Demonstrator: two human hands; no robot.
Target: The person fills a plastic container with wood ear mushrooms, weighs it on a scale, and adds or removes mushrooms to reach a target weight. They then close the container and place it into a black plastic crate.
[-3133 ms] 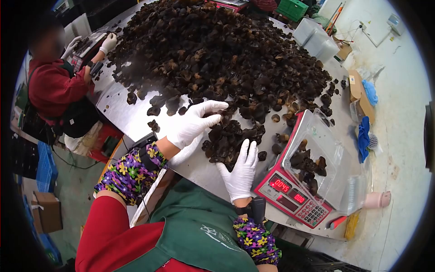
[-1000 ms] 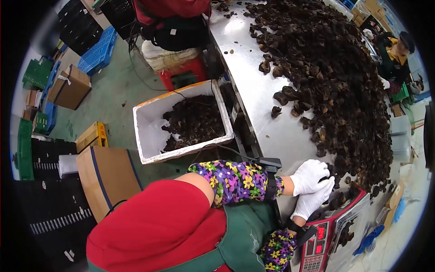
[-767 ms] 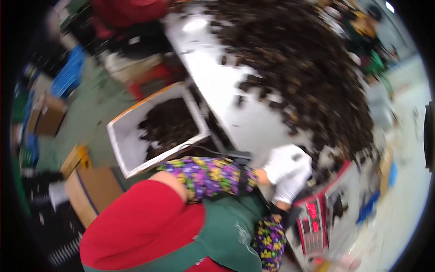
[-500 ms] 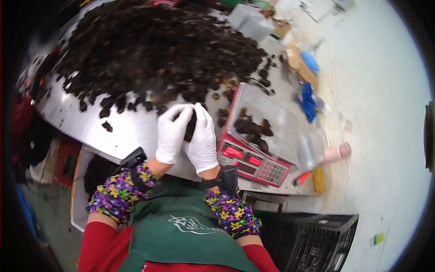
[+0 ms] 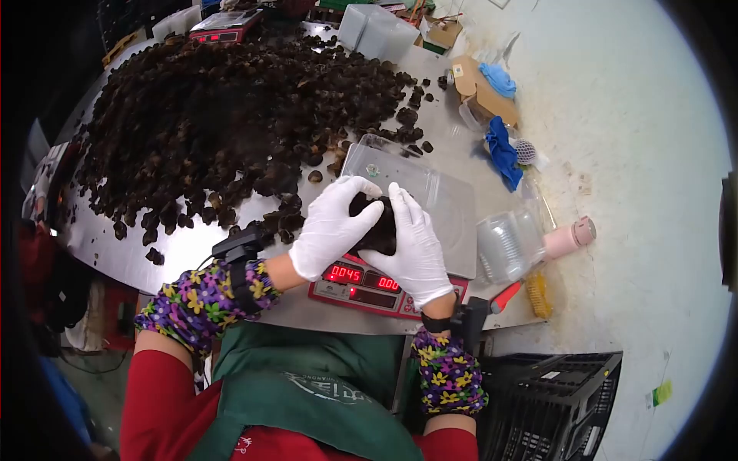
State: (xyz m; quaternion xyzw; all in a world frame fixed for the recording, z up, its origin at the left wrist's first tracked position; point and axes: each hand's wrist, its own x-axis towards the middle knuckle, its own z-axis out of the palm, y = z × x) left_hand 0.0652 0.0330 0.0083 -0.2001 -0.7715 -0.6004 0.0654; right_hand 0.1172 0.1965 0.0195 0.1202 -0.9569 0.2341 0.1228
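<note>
Both hands wear white gloves and hang over the near part of a red digital scale, its display lit with 0.045. My left hand curls around the left side of a clump of dark, crinkled mushroom-like pieces. From the right, my right hand closes on the same clump, fingertips pointing up. Behind the hands, a clear plastic box sits on the scale's plate. The gloves hide part of the box and of the plate.
A large heap of the same dark pieces covers the steel table. Along the right stand clear containers, a pink bottle, a yellow brush and a blue cloth. A black crate is below right; a second scale stands at the back.
My hands have moved right, from beside the scale to over it, still around dark pieces. Pieces seen earlier on the scale no longer show there. The camera view has shifted too.
</note>
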